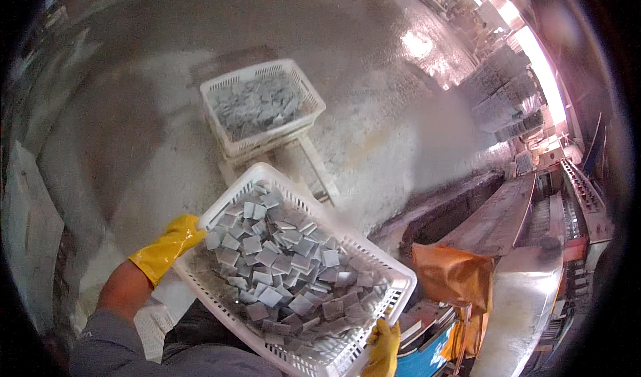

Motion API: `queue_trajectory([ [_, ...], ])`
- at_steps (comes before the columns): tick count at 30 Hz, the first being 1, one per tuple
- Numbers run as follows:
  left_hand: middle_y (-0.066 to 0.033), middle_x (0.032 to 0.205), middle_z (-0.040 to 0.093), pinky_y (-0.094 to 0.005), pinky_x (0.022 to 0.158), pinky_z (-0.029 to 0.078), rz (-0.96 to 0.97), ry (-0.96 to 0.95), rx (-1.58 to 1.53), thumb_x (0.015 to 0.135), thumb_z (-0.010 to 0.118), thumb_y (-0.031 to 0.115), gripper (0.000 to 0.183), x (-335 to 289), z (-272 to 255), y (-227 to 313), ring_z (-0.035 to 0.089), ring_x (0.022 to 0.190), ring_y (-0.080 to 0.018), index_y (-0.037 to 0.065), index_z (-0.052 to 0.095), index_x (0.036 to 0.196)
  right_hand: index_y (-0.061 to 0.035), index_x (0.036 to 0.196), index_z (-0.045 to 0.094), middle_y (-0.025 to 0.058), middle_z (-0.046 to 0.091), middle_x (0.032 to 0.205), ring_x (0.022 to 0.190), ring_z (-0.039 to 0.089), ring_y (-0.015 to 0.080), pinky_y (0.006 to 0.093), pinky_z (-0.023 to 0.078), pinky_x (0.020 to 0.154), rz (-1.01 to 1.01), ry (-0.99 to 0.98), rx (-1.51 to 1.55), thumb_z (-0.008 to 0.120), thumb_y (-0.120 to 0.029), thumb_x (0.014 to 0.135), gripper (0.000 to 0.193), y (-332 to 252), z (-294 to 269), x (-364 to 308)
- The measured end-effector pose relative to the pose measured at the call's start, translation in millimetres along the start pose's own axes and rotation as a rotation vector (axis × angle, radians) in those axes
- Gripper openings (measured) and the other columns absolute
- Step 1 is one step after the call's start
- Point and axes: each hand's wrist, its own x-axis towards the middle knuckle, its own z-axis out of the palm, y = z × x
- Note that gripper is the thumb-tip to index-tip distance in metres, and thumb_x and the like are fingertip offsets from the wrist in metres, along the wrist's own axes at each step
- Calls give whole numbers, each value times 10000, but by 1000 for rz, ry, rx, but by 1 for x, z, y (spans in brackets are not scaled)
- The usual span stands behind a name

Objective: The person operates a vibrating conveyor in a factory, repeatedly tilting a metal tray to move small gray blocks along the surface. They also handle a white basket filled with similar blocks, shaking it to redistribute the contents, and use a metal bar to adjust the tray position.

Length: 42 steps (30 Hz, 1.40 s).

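Observation:
Between my two hands is a white plastic basket (234, 333) with slotted walls, tilted across the view. Many small square grey tiles (284, 263) lie loose and heaped inside it. In a yellow rubber glove, my left hand (172, 243) grips the basket's left rim, fingers closed over the edge. My right hand (382, 349), gloved the same way, is closed on the basket's near right end; part of it is cut off by the lower edge of the view.
Farther ahead, a second white basket (308, 120) full of grey tile pieces rests on a low pale stand (314, 166) on the wet floor (374, 170). To the right are an orange sheet (454, 273), a blue box (427, 357) and a long machine (494, 217). A white basket (153, 327) stands by my legs.

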Motion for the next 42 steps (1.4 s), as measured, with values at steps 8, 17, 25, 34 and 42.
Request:
queue_trajectory([
  [8, -206, 1029, 761, -480, 858, 548, 92, -6, -25, 862, 704, 486, 515, 31, 14, -25, 730, 985, -380, 64, 757, 1152, -154, 1461, 502, -4, 520, 727, 529, 479, 95, 267, 412, 458, -38, -67, 20, 666, -59, 936, 558, -20, 15, -27],
  [17, -249, 1215, 713, -475, 959, 529, 34, -127, -171, 958, 598, 567, 616, 74, 74, -76, 674, 1146, -424, 31, 718, 1237, -164, 1425, 525, -12, 545, 822, 575, 496, 73, 232, 446, 493, -83, -113, -27, 602, -147, 1009, 422, -57, 69, -100],
  [25, -222, 1360, 654, -447, 1053, 488, 93, -367, -499, 980, 637, 445, 561, 200, 42, -63, 622, 1266, -374, 49, 629, 1378, -145, 1493, 480, 24, 587, 913, 693, 555, 104, 235, 494, 588, 8, -8, 29, 576, -135, 1005, 498, -183, 279, -131],
  [34, -211, 1501, 571, -412, 1160, 427, 225, -403, -657, 930, 732, 286, 655, 172, -15, -75, 557, 1386, -338, 24, 529, 1495, -214, 1630, 333, 114, 634, 1114, 908, 619, 191, 355, 549, 830, 3, -90, -3, 604, -155, 1047, 646, -201, 396, -127],
  [42, -197, 1458, 594, -496, 1111, 434, 828, -402, -644, 714, 766, 156, 727, -7, -112, -15, 540, 1338, -426, 76, 608, 1419, -218, 1627, 303, 262, 574, 1339, 1121, 623, 371, 542, 539, 1011, 105, -116, 78, 591, -160, 1059, 639, -217, 444, -117],
])
